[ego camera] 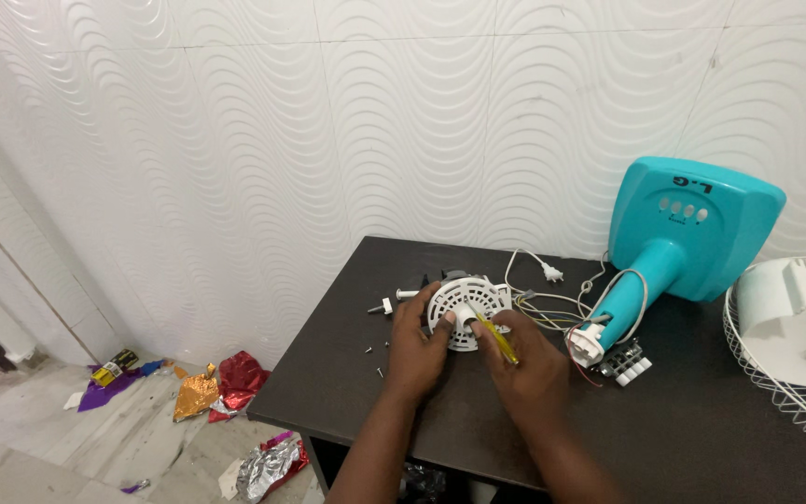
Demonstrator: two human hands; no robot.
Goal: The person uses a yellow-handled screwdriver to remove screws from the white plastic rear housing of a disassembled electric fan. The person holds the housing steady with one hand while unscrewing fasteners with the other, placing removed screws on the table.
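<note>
A round white slotted fan motor housing (470, 301) lies on the dark table (347, 373). My left hand (415, 347) grips its left rim. My right hand (526, 366) holds a yellow-handled screwdriver (498, 339), its tip pointed at the housing's centre. Wires (552, 313) run from the housing to a turquoise fan base (687, 229) lying on its side at the right.
A white plug (552, 273), a white knob (385, 305) and small screws (377, 352) lie on the table. A switch block (629, 362) sits by the base's neck. A wire fan guard (790, 341) is at the right edge. Crumpled foil wrappers (226, 383) litter the floor at the left.
</note>
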